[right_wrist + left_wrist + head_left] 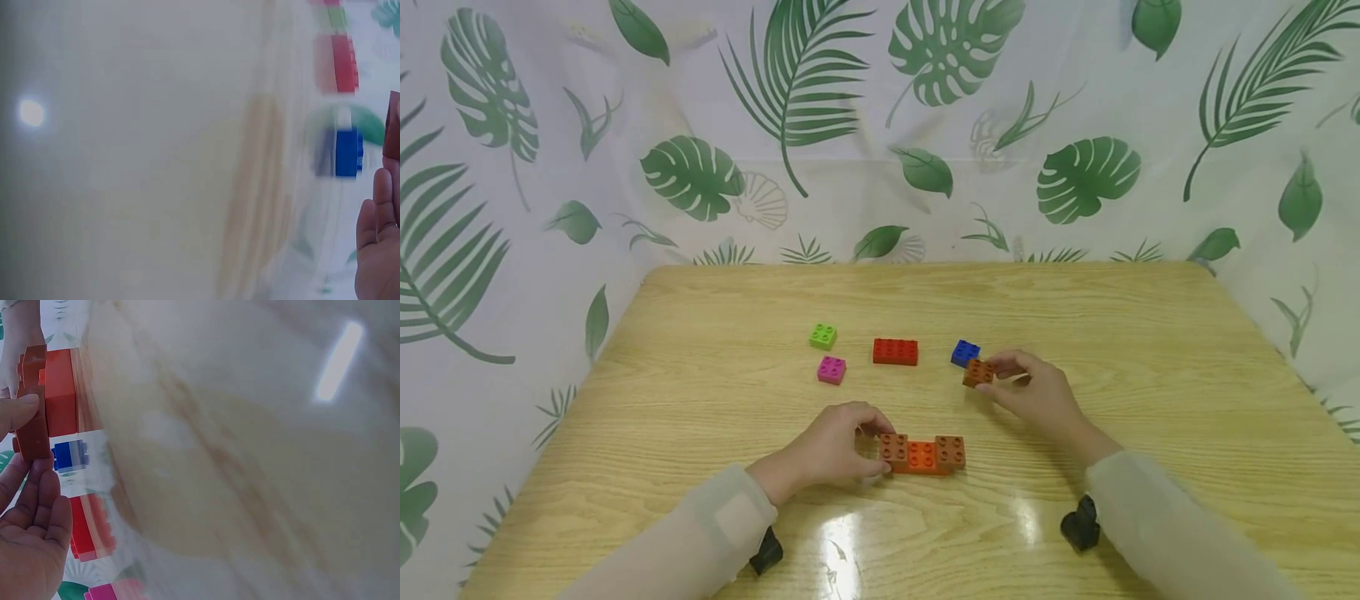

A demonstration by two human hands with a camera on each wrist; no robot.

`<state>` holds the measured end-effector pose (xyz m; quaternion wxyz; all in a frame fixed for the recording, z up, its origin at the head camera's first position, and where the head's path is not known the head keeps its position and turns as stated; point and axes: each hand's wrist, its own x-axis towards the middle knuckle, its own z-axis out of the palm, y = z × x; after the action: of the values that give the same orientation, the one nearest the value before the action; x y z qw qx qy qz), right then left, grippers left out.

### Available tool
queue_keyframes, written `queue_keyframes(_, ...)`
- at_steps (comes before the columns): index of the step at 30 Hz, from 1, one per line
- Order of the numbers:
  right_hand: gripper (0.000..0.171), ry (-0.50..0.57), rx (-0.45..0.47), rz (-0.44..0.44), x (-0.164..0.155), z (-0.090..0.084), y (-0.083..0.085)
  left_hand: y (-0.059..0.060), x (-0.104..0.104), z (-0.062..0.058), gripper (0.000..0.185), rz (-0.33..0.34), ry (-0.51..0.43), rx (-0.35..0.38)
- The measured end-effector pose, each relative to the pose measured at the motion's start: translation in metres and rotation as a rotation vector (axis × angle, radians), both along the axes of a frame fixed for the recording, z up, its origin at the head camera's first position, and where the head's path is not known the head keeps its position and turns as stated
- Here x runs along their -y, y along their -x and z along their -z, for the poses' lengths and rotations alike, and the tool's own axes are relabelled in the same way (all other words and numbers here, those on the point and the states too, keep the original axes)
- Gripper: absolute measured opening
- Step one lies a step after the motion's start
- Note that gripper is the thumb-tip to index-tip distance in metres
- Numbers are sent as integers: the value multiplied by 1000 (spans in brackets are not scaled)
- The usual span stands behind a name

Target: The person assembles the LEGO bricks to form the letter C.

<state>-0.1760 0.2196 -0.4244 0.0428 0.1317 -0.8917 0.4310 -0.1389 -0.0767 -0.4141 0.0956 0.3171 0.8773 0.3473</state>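
Observation:
On the wooden table (715, 392) my left hand (835, 450) grips the left end of a joined row of bricks (922, 454): an orange brick with a brown one at each end. The left wrist view shows that row (37, 403) pinched between thumb and fingers. My right hand (1033, 392) pinches a small brown brick (978, 372), just in front of a blue brick (965, 352). The blue brick (347, 152) and the brown brick's edge (392, 128) show blurred in the right wrist view.
A red long brick (895, 352) lies mid-table, with a green brick (823, 336) and a pink brick (831, 369) to its left. A leaf-print cloth (880, 125) hangs behind and around the table. Both wrist cameras (1079, 523) sit low near the front edge.

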Motion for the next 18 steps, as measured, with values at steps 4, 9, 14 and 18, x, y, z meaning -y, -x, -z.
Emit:
queue_keyframes(4, 36, 37, -26, -50, 18, -2, -10, 0, 0, 0, 34, -1, 3, -5)
queue_keyframes(9, 35, 57, -61, -139, 40, -5, -21, 0, 0, 0, 34, -1, 5, -3)
queue_keyframes(14, 35, 83, -82, -232, 58, -9, -30, 1, 0, 1, 33, 2, -2, 1)
queue_keyframes(18, 35, 81, -106, -293, 68, -11, -34, 2, 0, 2, 35, 2, -5, -1)
